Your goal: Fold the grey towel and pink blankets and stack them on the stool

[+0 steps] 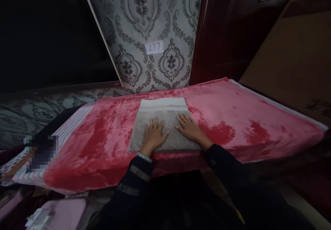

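Observation:
A grey plush cloth [172, 128], perhaps a folded towel, lies flat near the front edge of the table. Along its far side runs a pale, smoother band [163, 104]. My left hand [154, 135] rests on the left half of the cloth with its fingers spread. On the right half lies my right hand [190, 126], palm down, fingers stretched out. Both hands press flat on the cloth and hold nothing. The palms hide the parts of the cloth under them.
A red and pink plush cover [232, 102] drapes the table. Behind stands a patterned wall [152, 71] with a paper label [154, 47] reading 277. A large dark screen [51, 37] is at left, a cardboard box [294, 51] at right. A pink stool [67, 212] stands lower left.

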A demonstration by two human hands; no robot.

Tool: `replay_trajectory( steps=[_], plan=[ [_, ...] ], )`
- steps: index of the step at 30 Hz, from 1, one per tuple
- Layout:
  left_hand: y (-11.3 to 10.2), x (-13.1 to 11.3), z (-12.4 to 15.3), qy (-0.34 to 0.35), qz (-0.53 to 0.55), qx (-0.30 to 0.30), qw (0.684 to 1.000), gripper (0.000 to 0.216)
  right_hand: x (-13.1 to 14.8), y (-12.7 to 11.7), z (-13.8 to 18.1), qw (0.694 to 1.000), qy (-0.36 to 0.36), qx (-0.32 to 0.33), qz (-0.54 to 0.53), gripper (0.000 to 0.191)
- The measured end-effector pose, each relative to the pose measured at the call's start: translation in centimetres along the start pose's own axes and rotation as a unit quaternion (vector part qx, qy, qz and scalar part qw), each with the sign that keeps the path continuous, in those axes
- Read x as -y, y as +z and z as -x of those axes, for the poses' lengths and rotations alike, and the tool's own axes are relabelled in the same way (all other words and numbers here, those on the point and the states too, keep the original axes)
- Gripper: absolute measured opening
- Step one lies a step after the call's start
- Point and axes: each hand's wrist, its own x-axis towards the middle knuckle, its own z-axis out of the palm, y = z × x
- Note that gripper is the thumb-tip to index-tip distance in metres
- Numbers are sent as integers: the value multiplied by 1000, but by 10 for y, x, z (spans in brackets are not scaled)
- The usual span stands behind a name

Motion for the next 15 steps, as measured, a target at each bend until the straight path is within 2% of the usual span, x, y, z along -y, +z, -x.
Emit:
replay_trajectory(
  steps=[9,15],
  plan=[
    [3,2,1,8,8,-17,1000,67,-14,-1,17,1000,-2,13,-16,67],
    [5,1,1,14,16,-32,999,65,-25,5,55,1000,-7,-1,-27,61]
  ],
)
